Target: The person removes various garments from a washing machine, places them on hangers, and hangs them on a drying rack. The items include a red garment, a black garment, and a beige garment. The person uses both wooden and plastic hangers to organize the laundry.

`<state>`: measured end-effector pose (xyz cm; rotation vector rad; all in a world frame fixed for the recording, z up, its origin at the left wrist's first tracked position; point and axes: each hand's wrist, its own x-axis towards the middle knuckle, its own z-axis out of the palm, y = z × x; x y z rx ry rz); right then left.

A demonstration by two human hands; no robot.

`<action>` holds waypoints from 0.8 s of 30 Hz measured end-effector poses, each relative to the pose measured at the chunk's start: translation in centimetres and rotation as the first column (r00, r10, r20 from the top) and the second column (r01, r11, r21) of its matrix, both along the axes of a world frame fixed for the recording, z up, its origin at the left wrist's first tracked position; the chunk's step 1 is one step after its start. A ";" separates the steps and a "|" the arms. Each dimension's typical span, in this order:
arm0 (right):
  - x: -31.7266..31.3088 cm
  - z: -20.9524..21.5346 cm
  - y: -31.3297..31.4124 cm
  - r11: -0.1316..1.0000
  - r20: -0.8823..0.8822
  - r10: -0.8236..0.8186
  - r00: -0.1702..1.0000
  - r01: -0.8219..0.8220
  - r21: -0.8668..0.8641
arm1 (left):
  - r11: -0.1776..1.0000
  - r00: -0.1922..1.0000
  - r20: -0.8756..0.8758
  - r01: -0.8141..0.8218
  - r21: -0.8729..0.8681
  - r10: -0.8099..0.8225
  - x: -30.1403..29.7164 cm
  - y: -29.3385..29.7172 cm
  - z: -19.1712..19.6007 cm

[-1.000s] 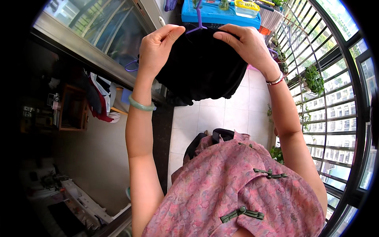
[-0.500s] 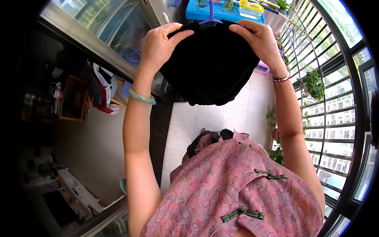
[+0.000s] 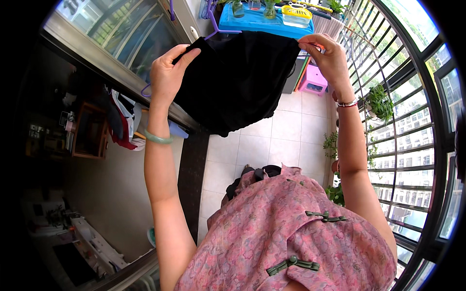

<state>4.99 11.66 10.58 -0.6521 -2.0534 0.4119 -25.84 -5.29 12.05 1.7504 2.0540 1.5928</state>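
A black garment (image 3: 238,80) hangs spread between my two hands, its wavy lower edge above the floor tiles. At its upper left corner, my left hand (image 3: 169,72) pinches the cloth between thumb and fingers. My right hand (image 3: 329,59) grips the upper right corner with the fingertips. Behind the top edge, toward the left, shows a purple clothes hanger (image 3: 219,30); its lower part is hidden by the cloth. I cannot tell what kind of garment it is.
Ahead is a blue-covered table (image 3: 252,20) with glass vases and a yellow-topped clear container (image 3: 297,16). A pink stool (image 3: 313,80) stands below. Barred windows with a hanging plant (image 3: 379,103) line the right; a sliding glass door (image 3: 128,36) is left.
My left hand has moved left and down, my right slightly right, so the garment's top is pulled wider. The hanger has shifted left and tilted. The pink stool shows more.
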 end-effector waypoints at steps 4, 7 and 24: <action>-0.7 -0.4 0.0 0.999 -0.039 -0.003 0.999 0.004 0.050 | 1.000 1.000 0.008 0.000 0.004 0.000 -0.3 -0.4 -0.5; -1.1 -0.3 -0.2 0.990 -0.068 -0.021 0.997 0.030 0.135 | 1.000 0.999 0.050 0.001 0.009 -0.002 -0.4 -1.3 -0.4; -3.4 -1.2 -2.1 0.920 -0.236 -0.375 0.896 0.329 -0.211 | 0.990 0.972 -0.188 -0.135 0.047 0.141 -1.3 -3.9 -1.3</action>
